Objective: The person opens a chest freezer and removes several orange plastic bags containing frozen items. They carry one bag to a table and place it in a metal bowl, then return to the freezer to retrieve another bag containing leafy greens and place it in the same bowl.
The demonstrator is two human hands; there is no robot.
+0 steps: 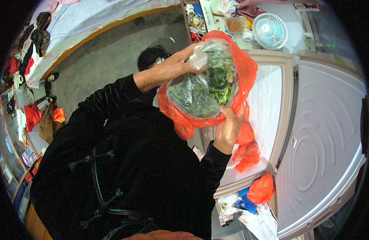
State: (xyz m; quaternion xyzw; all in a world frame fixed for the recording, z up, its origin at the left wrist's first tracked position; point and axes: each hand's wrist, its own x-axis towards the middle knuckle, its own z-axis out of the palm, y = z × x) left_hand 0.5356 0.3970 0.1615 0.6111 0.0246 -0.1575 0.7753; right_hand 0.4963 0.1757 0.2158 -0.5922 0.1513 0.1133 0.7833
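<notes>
A clear plastic bag (196,93) of leafy green vegetables (220,81) sits within an opened red plastic bag (246,66). My left hand (180,61) pinches the bunched, whitish part of the clear bag at its upper left. Lower down, my right hand (229,124) holds the near right rim of the bags, its thumb over the edge by the greens. Both bags are held up beside the inner wall of a chest freezer (267,120). Some of the right fingers are hidden behind the red plastic.
The freezer's lid (319,144) stands open at the right. Inside lie more red bags (247,156); another red bundle (261,189) rests outside its near corner. Beyond are a white fan (270,31) and a food container (236,24) on a table. A bed (112,18) stands far left.
</notes>
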